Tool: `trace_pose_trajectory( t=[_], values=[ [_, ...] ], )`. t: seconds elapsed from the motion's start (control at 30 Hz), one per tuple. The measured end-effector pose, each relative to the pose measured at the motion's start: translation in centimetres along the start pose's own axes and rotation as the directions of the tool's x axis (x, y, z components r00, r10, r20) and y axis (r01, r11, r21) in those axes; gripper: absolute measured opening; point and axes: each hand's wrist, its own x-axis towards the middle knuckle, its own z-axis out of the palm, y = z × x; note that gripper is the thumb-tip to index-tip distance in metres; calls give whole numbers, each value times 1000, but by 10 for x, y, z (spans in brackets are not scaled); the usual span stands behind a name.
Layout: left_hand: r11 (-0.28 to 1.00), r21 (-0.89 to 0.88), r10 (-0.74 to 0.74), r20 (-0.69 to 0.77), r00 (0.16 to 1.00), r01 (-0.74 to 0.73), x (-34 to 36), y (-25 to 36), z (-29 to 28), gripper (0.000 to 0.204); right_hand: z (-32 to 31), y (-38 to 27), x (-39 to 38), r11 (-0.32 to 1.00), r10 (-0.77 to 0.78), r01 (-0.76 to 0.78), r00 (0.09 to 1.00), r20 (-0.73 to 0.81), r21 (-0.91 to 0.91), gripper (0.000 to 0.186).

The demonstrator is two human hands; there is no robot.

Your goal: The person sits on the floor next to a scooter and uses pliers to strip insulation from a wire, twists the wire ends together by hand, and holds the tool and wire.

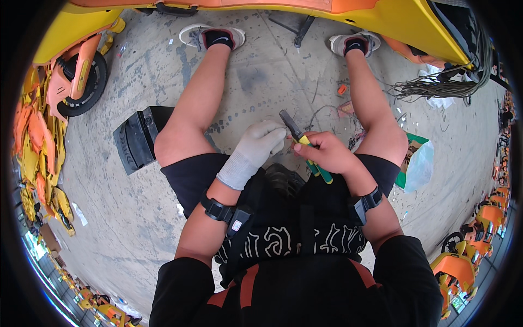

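My right hand point(328, 152), bare, is wrapped round the pliers point(295, 128), which have dark metal jaws and green and yellow handles. Their jaws point up and to the left, and the handle ends stick out below my palm. Just left of them is my left hand point(260, 143) in a pale grey knit glove. Its fingers are pinched together beside the pliers; whatever they hold, if anything, is too small to make out. Both hands are above my lap, between my bare knees.
A yellow and orange scooter body point(392, 22) stretches across the far side, with a bundle of dark wires point(447, 87) hanging at right. A black plastic part point(136, 139) lies by my left knee, a green and clear bag point(417, 163) by my right. Orange and yellow panels point(38, 141) are piled far left.
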Motion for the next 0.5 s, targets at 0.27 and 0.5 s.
trace_pose_trajectory(
  t=[0.27,0.5],
  values=[
    [998,42,-43,16,999,43,5,-8,-2,19,5,6,1,987,-119,110,990,-79,-118,32],
    [991,-114,-59,75,995,67,0,1,-2,17,-3,-1,-3,993,94,-94,996,13,66,31]
  ],
)
